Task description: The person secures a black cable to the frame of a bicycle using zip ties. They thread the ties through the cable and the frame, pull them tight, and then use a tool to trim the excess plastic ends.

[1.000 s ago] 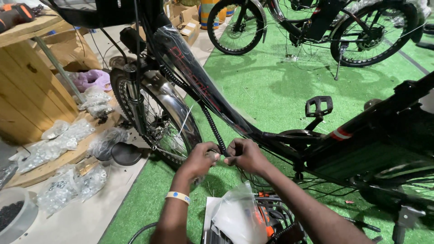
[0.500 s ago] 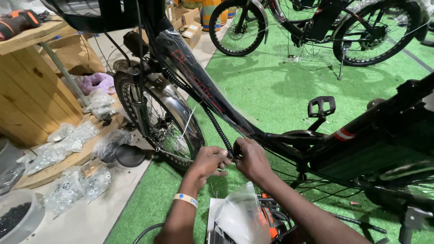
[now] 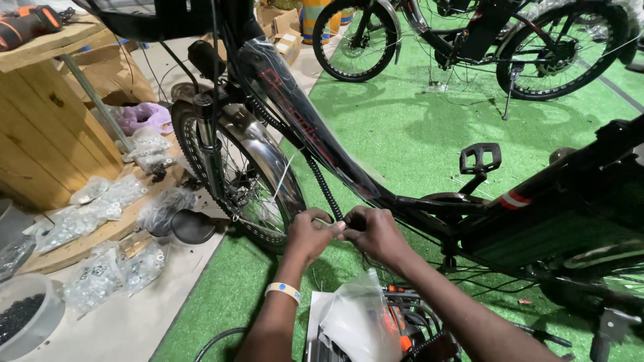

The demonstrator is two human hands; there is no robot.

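A black bicycle stands in front of me with its down tube slanting from upper left to the bottom bracket. A black spiral-wrapped cable runs along the underside of that tube. My left hand and my right hand meet at the lower end of this cable, fingers pinched around it just under the frame. A yellow band sits on my left wrist. The front wheel with its silver mudguard is left of my hands. What my fingertips grip beyond the cable is hidden.
A pedal sticks up right of my hands. A clear plastic bag lies below them over orange-and-black parts. Several bags of hardware lie by a wooden spool at left. More bicycles stand on green turf behind.
My hands have stayed at the lower end of the spiral cable, with the fingers drawing closer together. The view has shifted slightly downward and closer.
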